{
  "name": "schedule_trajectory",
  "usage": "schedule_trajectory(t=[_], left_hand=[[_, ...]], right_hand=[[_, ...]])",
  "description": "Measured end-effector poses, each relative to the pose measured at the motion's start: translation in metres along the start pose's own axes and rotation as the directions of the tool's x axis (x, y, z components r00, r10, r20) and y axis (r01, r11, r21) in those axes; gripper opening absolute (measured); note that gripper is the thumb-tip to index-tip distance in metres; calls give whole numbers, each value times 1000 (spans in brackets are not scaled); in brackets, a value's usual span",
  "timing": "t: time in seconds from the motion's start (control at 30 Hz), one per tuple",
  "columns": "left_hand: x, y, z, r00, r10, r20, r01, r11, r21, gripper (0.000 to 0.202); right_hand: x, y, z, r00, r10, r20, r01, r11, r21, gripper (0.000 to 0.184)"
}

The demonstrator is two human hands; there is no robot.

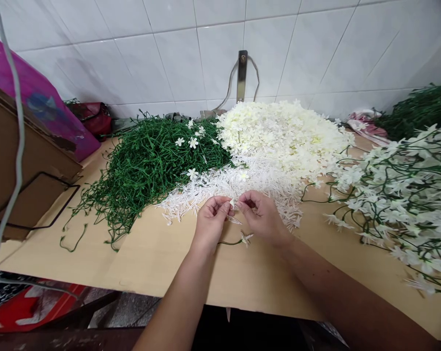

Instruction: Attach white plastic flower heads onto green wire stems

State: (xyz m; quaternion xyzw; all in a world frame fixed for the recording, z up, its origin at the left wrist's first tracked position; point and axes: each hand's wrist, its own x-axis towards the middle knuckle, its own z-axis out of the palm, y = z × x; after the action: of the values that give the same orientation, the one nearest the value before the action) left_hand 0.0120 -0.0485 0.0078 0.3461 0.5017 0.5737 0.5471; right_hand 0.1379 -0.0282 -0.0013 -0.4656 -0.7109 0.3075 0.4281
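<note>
My left hand (213, 213) and my right hand (259, 210) meet above the board, fingertips pinched on a small white artificial flower (232, 202) between them. Just below lies one assembled flower with a green stem (245, 239). Behind my fingers spreads a pile of thin white stamen pieces (220, 184). A heap of cream flower heads (282, 134) rises at the back, and a tangle of green plastic stems (158, 161) sits to the left, with a few loose blossoms on it.
Stemmed white flowers (407, 195) are massed on the right. A cardboard box (26, 161) and pink bag (41, 97) stand at the left, near a black wire frame (65, 209). A grey cable (19, 146) hangs in front. The tiled wall (169, 58) closes off the back.
</note>
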Motion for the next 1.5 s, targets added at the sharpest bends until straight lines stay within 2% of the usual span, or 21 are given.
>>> schedule_trajectory(t=[0.2, 0.33, 0.5, 0.8, 1.0, 1.1, 1.23, 1.33, 1.5], left_hand=[[-1, 1, 1, 1000, 12, 17, -12, 1000, -8, 19], [0, 0, -1, 999, 26, 21, -27, 1000, 11, 17], [0, -1, -2, 999, 30, 30, -31, 998, 54, 16], [-1, 0, -2, 996, 27, 83, -31, 998, 52, 17], [1, -1, -1, 998, 18, 63, -18, 1000, -3, 18], [1, -3, -2, 998, 17, 61, -16, 1000, -22, 20], [2, -4, -4, 998, 11, 59, -9, 999, -38, 21], [1, -3, -5, 999, -21, 48, 23, 999, -29, 23], [0, -2, -4, 995, -49, 87, 49, 999, -5, 24]], right_hand=[[-1, -1, -3, 996, -78, -36, 75, 993, -87, 5], [-1, -4, -7, 985, -172, 11, 171, 966, -192, 7], [-1, -8, -9, 985, -173, 28, 175, 963, -206, 8], [-3, -8, -4, 996, -88, -31, 85, 994, -69, 5], [-6, -8, 0, 991, -120, -57, 116, 991, -59, 5], [-6, -5, 1, 990, -125, -62, 127, 992, 29, 5], [-5, 1, 3, 999, -41, -8, 42, 981, 189, 3], [-5, 2, 4, 1000, 2, 17, -6, 977, 214, 4], [-3, 0, 1, 997, 71, 38, -78, 967, 244, 6]])
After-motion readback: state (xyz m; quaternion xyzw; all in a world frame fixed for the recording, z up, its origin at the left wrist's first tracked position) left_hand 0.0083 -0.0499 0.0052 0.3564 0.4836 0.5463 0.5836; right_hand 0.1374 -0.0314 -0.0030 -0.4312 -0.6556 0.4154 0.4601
